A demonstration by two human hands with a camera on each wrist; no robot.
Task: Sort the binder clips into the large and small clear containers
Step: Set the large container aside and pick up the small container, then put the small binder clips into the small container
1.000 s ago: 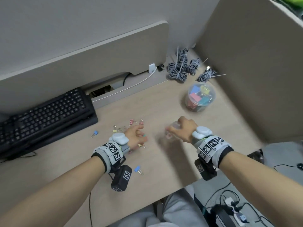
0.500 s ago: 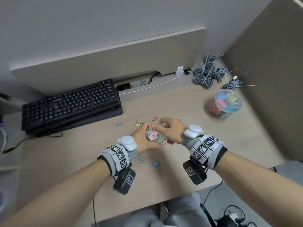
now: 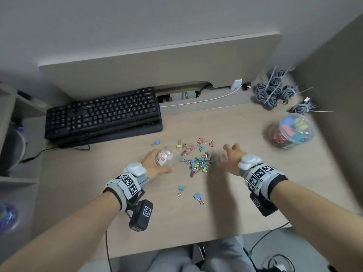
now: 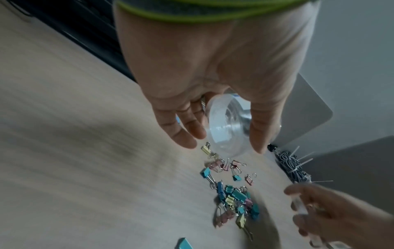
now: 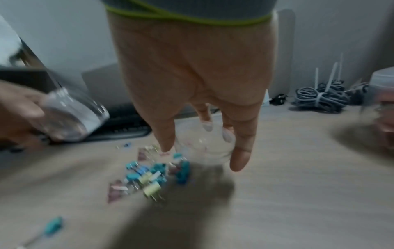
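Nearest me, two blue clips (image 3: 198,197) lie alone on the desk (image 3: 245,203). Beyond them, my left hand (image 3: 155,163) grasps the small clear container (image 3: 166,157), tipped on its side with its mouth toward the pile of small binder clips (image 3: 198,162). Right of the pile, my right hand (image 3: 230,159) curls its fingers around a clear lid (image 5: 204,148). Far right stands the large clear container (image 3: 292,132), holding bigger clips. The keyboard (image 3: 102,114) sits far left.

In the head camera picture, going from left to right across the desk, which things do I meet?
Keyboard → left hand gripping the small clear container → pile of small binder clips → right hand → large clear container with big clips inside.
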